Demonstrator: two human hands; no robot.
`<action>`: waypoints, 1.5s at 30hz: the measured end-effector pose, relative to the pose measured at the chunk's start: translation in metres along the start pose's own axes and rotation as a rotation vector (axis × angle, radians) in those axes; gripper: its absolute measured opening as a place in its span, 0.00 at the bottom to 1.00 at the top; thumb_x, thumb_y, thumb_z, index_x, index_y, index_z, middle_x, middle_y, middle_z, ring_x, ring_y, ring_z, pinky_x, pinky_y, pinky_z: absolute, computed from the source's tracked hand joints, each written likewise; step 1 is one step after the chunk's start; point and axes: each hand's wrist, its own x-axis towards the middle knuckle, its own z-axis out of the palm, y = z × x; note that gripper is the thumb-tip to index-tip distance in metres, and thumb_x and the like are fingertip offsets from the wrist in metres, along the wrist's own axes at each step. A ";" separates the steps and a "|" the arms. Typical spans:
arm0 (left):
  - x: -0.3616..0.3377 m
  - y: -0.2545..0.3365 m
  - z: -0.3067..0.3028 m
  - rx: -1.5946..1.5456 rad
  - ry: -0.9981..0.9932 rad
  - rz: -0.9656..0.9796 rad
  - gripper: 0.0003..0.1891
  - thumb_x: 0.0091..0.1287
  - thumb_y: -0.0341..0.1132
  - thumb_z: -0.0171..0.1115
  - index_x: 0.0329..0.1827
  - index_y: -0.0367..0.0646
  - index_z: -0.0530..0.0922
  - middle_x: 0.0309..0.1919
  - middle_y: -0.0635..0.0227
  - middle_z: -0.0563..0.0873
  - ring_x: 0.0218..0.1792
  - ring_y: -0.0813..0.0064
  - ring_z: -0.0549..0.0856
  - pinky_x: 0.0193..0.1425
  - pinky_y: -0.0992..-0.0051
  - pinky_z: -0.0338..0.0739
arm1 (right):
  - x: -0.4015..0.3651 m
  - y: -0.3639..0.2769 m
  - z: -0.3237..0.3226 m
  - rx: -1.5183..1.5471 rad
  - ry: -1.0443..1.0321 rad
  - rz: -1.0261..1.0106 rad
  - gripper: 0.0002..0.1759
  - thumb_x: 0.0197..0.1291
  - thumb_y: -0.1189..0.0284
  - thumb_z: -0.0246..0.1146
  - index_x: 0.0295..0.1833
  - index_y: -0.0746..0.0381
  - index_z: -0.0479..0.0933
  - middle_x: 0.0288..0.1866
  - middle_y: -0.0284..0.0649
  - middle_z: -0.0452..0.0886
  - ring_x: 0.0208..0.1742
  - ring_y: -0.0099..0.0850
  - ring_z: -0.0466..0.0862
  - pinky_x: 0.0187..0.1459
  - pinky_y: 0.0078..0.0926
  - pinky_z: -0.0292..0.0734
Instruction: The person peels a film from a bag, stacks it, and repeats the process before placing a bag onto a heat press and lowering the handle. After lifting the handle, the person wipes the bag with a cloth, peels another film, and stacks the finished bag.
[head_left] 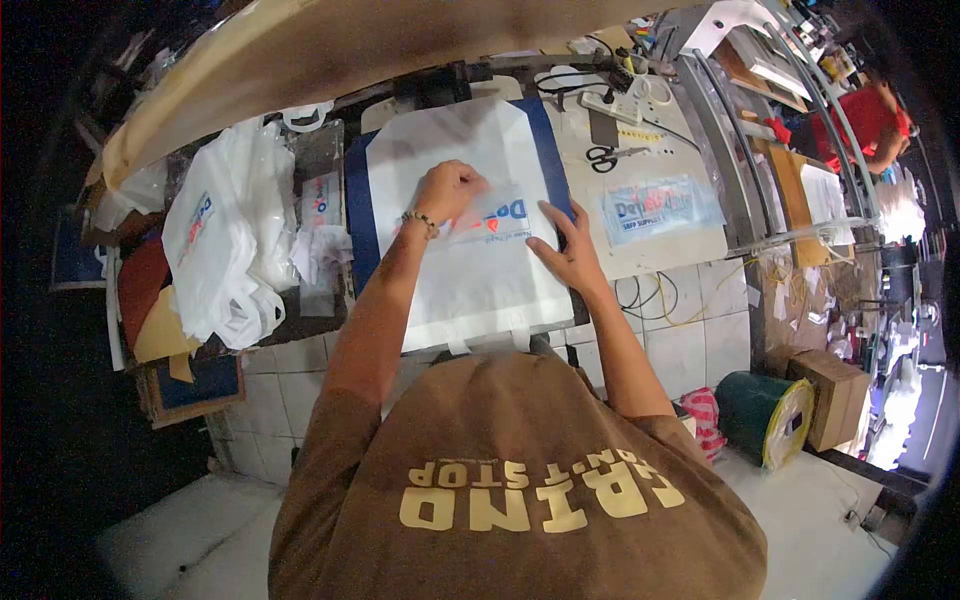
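Note:
A white fabric bag lies flat on a dark blue board, its handle end towards my body. Blue and red lettering is on its middle, within a faint greyish rectangle that looks like clear film. Over the left part of this lettering is my left hand, a beaded bracelet on its wrist. Its fingers are curled together in a pinch; I cannot tell what is between them. At the bag's right edge rests my right hand, thumb and fingers spread, with the fingertips on the fabric.
White bags are piled on the left. On the right lie a printed clear film sheet, black scissors and a power strip. A large tan panel spans above the board. Far right, a person in red is beyond a metal frame.

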 end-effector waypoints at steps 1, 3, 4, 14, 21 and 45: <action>0.003 -0.003 -0.003 -0.001 0.006 0.000 0.13 0.62 0.42 0.71 0.39 0.41 0.90 0.37 0.59 0.91 0.38 0.63 0.90 0.45 0.68 0.83 | 0.000 -0.001 -0.001 0.001 -0.004 0.014 0.39 0.54 0.58 0.78 0.72 0.50 0.74 0.77 0.62 0.58 0.78 0.60 0.63 0.73 0.49 0.68; 0.009 -0.012 -0.004 -0.118 -0.066 -0.030 0.13 0.61 0.42 0.72 0.38 0.40 0.90 0.35 0.59 0.91 0.37 0.64 0.90 0.44 0.67 0.83 | 0.001 -0.004 -0.002 0.000 -0.008 0.022 0.39 0.54 0.58 0.78 0.72 0.50 0.74 0.77 0.62 0.58 0.78 0.60 0.63 0.73 0.49 0.68; 0.011 -0.016 -0.001 -0.119 -0.062 -0.028 0.13 0.61 0.42 0.72 0.38 0.40 0.90 0.35 0.59 0.91 0.37 0.64 0.90 0.44 0.67 0.83 | 0.000 -0.005 -0.002 -0.022 -0.009 0.018 0.38 0.55 0.60 0.77 0.72 0.52 0.74 0.76 0.60 0.59 0.76 0.57 0.65 0.72 0.46 0.68; 0.024 -0.028 0.006 0.087 0.189 0.161 0.10 0.60 0.40 0.69 0.33 0.42 0.88 0.32 0.57 0.87 0.39 0.55 0.87 0.46 0.61 0.82 | 0.000 -0.002 -0.001 -0.007 0.008 -0.012 0.38 0.55 0.61 0.77 0.72 0.54 0.74 0.75 0.58 0.61 0.75 0.55 0.68 0.73 0.45 0.67; 0.041 -0.088 -0.048 0.113 0.542 0.154 0.08 0.61 0.37 0.69 0.34 0.42 0.87 0.34 0.55 0.88 0.38 0.52 0.87 0.46 0.59 0.82 | 0.002 0.001 0.001 0.032 -0.003 -0.017 0.38 0.55 0.59 0.78 0.71 0.51 0.75 0.75 0.63 0.60 0.77 0.60 0.63 0.73 0.49 0.67; -0.400 -0.172 -0.175 -0.254 0.645 -0.618 0.08 0.74 0.34 0.59 0.47 0.40 0.82 0.36 0.74 0.84 0.36 0.81 0.81 0.39 0.78 0.74 | -0.087 -0.035 -0.017 -0.401 0.122 0.043 0.35 0.50 0.52 0.78 0.52 0.66 0.76 0.45 0.53 0.76 0.47 0.52 0.78 0.47 0.46 0.75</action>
